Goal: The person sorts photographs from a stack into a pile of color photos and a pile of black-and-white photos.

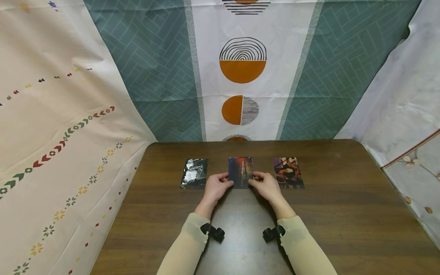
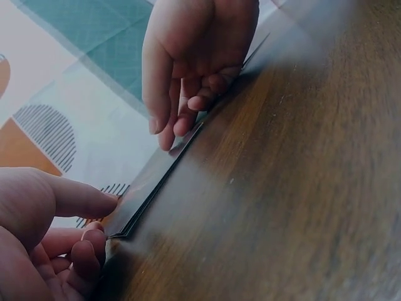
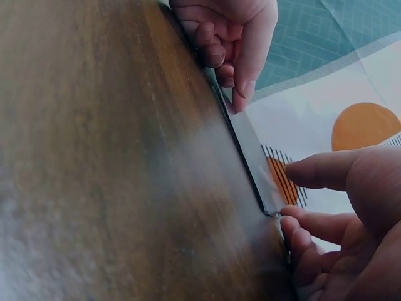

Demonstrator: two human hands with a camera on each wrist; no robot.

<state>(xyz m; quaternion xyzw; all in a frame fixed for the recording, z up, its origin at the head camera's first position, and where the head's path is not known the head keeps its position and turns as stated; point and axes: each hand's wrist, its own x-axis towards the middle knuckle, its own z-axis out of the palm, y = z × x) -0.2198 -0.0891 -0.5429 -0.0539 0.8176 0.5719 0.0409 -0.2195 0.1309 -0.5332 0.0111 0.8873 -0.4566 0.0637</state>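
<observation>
A dark blue and red picture card (image 1: 240,172) lies in the middle of a row of three; its near edge in the wrist views shows more than one thin layer. My left hand (image 1: 217,186) holds its left edge, thumb (image 2: 103,204) on top and curled fingers at the side. On the opposite edge, my right hand (image 1: 267,186) holds it between thumb (image 3: 307,170) and bent fingers, near the corner. To the left lies a black-and-white picture card (image 1: 194,173). A reddish, dark picture card (image 1: 288,172) is on the right, just beyond my right hand.
The brown wooden table (image 1: 343,214) has rounded far corners. Behind it hangs a green and white patterned cloth (image 1: 165,76). Pale cloths hang at the left (image 1: 86,164) and right (image 1: 405,114). Both wrists wear a small black camera.
</observation>
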